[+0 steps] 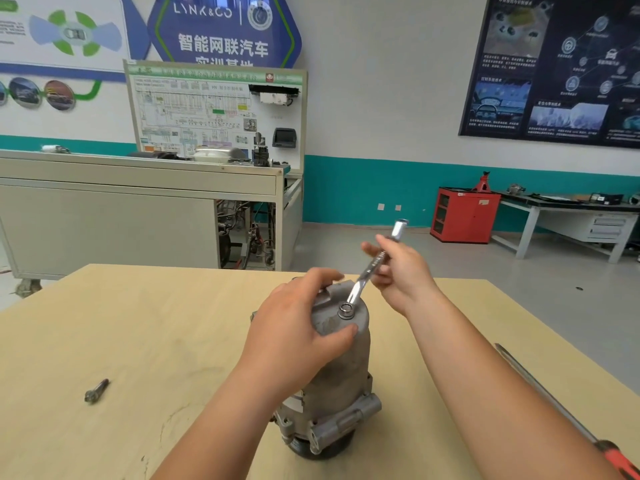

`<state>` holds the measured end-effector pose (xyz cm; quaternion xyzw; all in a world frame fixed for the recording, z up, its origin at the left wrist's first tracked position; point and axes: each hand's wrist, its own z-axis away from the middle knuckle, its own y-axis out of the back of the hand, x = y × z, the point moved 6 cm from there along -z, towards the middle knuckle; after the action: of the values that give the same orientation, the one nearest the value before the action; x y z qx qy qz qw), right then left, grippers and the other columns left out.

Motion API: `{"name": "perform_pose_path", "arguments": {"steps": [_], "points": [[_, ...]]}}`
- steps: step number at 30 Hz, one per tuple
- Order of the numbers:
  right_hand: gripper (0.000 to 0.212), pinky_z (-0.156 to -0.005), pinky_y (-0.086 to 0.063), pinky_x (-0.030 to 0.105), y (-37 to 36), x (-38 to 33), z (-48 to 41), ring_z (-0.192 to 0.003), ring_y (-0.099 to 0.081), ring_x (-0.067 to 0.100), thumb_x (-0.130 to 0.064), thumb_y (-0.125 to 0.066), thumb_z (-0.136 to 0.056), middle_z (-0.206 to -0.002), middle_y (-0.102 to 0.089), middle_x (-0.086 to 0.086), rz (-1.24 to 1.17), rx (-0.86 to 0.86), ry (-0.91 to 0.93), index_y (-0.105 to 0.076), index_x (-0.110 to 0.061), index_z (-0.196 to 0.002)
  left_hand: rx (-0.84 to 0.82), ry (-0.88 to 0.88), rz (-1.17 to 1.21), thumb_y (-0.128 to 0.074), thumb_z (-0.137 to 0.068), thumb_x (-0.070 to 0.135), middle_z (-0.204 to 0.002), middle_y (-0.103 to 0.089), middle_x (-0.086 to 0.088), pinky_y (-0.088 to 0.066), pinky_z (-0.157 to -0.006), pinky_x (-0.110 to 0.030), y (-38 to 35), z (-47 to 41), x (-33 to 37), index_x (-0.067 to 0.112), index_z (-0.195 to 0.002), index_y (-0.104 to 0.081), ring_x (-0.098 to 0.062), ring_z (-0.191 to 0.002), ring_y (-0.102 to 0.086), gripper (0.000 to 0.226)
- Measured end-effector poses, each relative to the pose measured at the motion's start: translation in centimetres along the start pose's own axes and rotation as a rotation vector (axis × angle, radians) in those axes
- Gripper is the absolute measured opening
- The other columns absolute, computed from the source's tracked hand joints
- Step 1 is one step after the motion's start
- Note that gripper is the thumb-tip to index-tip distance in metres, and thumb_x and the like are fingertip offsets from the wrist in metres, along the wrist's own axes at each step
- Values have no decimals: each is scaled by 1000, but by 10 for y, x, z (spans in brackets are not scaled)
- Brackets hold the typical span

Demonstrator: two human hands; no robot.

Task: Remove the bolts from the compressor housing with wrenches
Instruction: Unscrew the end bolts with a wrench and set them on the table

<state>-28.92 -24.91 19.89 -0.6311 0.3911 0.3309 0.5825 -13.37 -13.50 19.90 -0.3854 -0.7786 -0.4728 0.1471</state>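
Workshop walls are white above a teal band. A wiring training board (214,112) stands in the upper left of the frame, and a dark poster (554,71) hangs in the upper right. A red cabinet (464,216) sits on the floor at right of centre, just beside a grey workbench (568,211).

The light wood surface (156,323) fills the lower half of the frame. The compressor housing (341,372) stands upright on it at lower centre, pulley end down.

The left hand (298,327) grips the top of the housing. Its fingers (325,275) curl over the far edge and the thumb presses the near side.

The right hand (401,271) is raised above and to the right of the housing. It pinches the shaft of a wrench (375,259) between thumb and fingertips. The wrench slopes down to the left, and its ring end rests on the top face of the housing. The other end projects past the hand toward the upper right. Whether the ring is seated on a bolt head cannot be told.

One loose bolt (96,391) lies on the surface at lower left, well apart from the housing. A screwdriver (540,386) with a red handle lies along the right edge of the surface, partly hidden by the right forearm.
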Motion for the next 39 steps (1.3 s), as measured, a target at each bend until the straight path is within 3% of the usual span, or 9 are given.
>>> {"name": "perform_pose_path", "arguments": {"steps": [4, 8, 12, 16, 22, 30, 33, 36, 39], "points": [[12, -30, -26, 12, 28, -7, 26, -30, -33, 1, -19, -48, -96, -54, -62, -4, -330, 109, 145, -51, -19, -85, 21, 18, 28, -75, -74, 40, -125, -54, 22, -44, -94, -25, -1, 0, -5, 40, -140, -30, -3, -113, -51, 80], [23, -32, -28, 12, 38, -15, 45, -33, -34, 1, -27, -42, -99, -49, -51, -7, -492, 142, 207, -55, -17, -84, 20, 11, 27, -75, -74, 41, -127, -54, 20, -43, -96, -26, -2, 0, -5, 38, -140, -31, -4, -117, -49, 79], [33, -40, -37, 12, 35, -37, 65, -41, -47, 4, -29, -33, -101, -68, -55, 3, -618, 155, 252, -49, -13, -77, 26, 12, 25, -75, -75, 41, -127, -54, 21, -42, -97, -25, -2, 0, -5, 39, -138, -34, -3, -117, -48, 75], [36, -65, -54, 19, 21, -38, 127, -78, -70, 16, -44, -43, -91, -84, -71, 7, -309, 39, 502, -61, -16, -78, 38, 11, 29, -74, -75, 43, -125, -52, 25, -42, -96, -23, -2, 0, -6, 42, -137, -34, 0, -116, -47, 74], [37, -72, -54, 18, -11, 1, 188, -79, -71, 9, -74, -59, -68, -90, -67, -17, 155, -60, 700, -68, -38, -70, 50, -30, -4, -71, -73, 42, -104, -52, 28, -42, -91, -23, -1, 1, -2, 43, -114, -52, -1, -107, -48, 45], [30, -77, -52, 18, -18, 6, 187, -86, -69, 6, -71, -55, -74, -95, -63, -20, 236, -154, 734, -66, -43, -77, 72, -67, -52, -69, -74, 41, -104, -52, 27, -29, -85, -5, 0, 4, -1, 38, -113, -61, 1, -103, -41, 40], [30, -77, -52, 18, -22, 5, 192, -86, -68, 6, -71, -48, -79, -99, -61, -22, 392, -168, 755, -63, -45, -81, 65, -59, -35, -63, -72, 51, -102, -49, 33, -27, -86, -3, 0, 6, 0, 47, -110, -57, 1, -104, -38, 39], [35, -75, -53, 16, -28, 0, 197, -85, -67, 2, -71, -38, -84, -103, -60, -23, 583, -158, 819, -59, -42, -83, 38, -64, -29, -53, -70, 53, -110, -46, 36, -28, -87, -6, -1, 7, 2, 63, -103, -46, 3, -107, -35, 35], [35, -73, -54, 17, -28, -2, 200, -88, -65, -2, -67, -33, -88, -107, -59, -20, 725, -178, 876, -57, -41, -86, 17, -45, -51, -49, -72, 55, -126, -47, 30, -31, -97, -20, -4, 10, -2, 53, -111, -60, 1, -116, -33, 40]]}}
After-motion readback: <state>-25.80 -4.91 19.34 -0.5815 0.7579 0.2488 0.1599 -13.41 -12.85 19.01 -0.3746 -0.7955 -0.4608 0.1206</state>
